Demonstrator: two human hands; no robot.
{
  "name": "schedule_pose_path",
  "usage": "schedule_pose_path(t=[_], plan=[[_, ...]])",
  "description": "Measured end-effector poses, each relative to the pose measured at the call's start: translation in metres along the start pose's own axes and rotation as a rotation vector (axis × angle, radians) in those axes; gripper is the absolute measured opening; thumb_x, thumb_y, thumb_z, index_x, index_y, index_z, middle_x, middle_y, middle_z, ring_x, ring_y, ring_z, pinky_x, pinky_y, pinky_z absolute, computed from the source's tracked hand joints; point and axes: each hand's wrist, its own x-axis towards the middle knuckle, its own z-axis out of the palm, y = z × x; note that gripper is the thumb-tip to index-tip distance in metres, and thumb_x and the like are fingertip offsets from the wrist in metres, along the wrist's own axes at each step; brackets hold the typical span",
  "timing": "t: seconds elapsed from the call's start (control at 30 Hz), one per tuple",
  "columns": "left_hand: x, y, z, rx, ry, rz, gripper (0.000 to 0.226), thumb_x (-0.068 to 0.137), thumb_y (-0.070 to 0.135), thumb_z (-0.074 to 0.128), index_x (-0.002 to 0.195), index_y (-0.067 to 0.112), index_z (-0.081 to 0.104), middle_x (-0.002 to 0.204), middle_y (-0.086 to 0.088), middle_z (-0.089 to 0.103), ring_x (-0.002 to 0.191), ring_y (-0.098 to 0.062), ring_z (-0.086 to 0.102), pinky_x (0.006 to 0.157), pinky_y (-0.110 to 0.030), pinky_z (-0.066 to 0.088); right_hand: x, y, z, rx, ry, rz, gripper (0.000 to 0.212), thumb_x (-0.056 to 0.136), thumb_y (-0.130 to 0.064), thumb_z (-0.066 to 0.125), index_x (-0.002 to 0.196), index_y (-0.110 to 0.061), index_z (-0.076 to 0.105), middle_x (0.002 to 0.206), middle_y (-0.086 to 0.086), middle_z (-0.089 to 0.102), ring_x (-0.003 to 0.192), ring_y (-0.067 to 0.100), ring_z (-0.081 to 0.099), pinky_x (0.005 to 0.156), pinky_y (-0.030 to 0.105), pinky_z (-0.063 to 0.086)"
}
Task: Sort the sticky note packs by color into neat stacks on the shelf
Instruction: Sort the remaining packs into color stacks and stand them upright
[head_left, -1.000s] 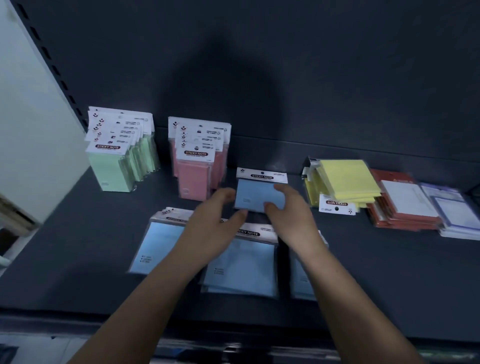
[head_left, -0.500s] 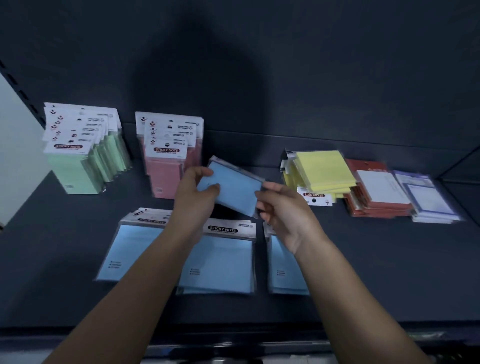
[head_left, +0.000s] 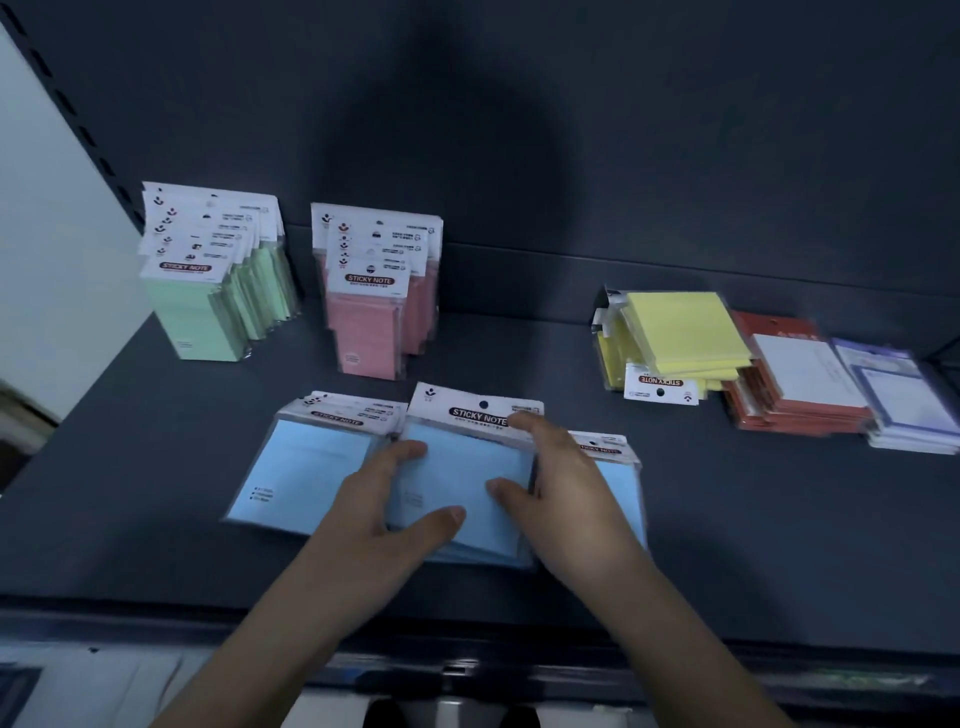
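1. The left hand (head_left: 382, 501) and the right hand (head_left: 563, 486) both hold the middle blue stack (head_left: 467, 470) of sticky note packs from opposite sides.
2. The left hand's fingers (head_left: 408, 451) curl at the stack's left edge, and its thumb lies across the lower part of the top pack.
3. The right hand's fingers (head_left: 522, 422) bend over the right edge, with one reaching up to the white "STICKY NOTE" header. Its thumb rests on the blue face.
4. This stack lies flat near the front of the dark shelf (head_left: 727, 545).
5. A left blue stack (head_left: 304, 467) lies flat just beside it, and their header cards touch or overlap.
6. A right blue stack (head_left: 621, 470) lies on the other side, mostly hidden by the right hand.
7. At the back left, the green packs (head_left: 205, 306) stand upright in a row, one behind the other.
8. The pink packs (head_left: 371, 322) stand upright just to the right of the green ones, apart from them.
9. At the back right, the yellow packs (head_left: 675, 332) lie in a loose pile, with one header card facing the front.
10. The red packs (head_left: 795, 384) lie flat against the yellow pile.
11. The purple-edged packs (head_left: 906, 402) lie flat at the far right, touching the red ones.
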Motion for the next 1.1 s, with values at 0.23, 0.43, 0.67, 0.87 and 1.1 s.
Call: schedule_pose_path(t=[0.23,0.43,0.67,0.87,1.1], plan=[[-0.007,0.003,0.005,-0.154,-0.040,-0.101,0.063,0.077,0.032,0.072,0.129,0.041,0.038,0.117,0.022,0.051,0.104,0.004,0.051,0.083,-0.016,0.041,-0.027,-0.004,0.023,0.013,-0.069,0.005,0.070,0.097,-0.020,0.046,0.147,-0.024,-0.002,0.153,-0.005,-0.027,0.141,0.008,-0.021,0.103,0.009,-0.006],[0.002,0.009,0.005,-0.420,-0.013,-0.150,0.049,0.079,0.012,0.069,0.121,0.027,0.049,0.114,0.011,0.062,0.103,-0.006,0.059,0.089,-0.026,0.045,-0.028,0.006,0.027,0.229,0.009,0.043,0.061,0.093,-0.005,0.048,0.144,-0.021,0.018,0.157,-0.008,-0.004,0.142,0.001,-0.003,0.089,-0.012,-0.005],[0.015,0.011,0.007,-0.619,-0.151,-0.215,0.039,0.073,0.012,0.062,0.111,0.002,0.062,0.102,-0.014,0.071,0.096,-0.025,0.068,0.088,-0.038,0.051,-0.031,0.024,0.023,0.503,0.098,0.014,0.054,0.085,0.000,0.056,0.123,-0.035,0.039,0.145,-0.013,0.031,0.139,0.003,0.023,0.117,0.036,0.023],[0.012,0.005,0.014,-0.318,-0.056,0.091,0.029,0.089,-0.002,0.052,0.111,0.018,0.056,0.104,0.001,0.072,0.096,-0.014,0.067,0.075,-0.020,0.054,-0.030,0.024,0.019,0.832,0.182,0.054,0.066,0.083,0.007,0.060,0.135,-0.024,0.034,0.131,-0.006,0.053,0.120,0.004,0.051,0.107,0.032,0.040],[0.020,0.006,0.006,-0.147,-0.066,0.421,0.035,0.085,0.019,0.063,0.115,0.026,0.048,0.113,0.019,0.064,0.109,0.001,0.058,0.086,-0.010,0.045,-0.016,0.015,-0.006,0.765,0.227,0.011,0.050,0.083,0.007,0.061,0.118,-0.027,0.050,0.100,-0.007,0.066,0.097,0.004,0.063,0.095,0.026,0.049]])
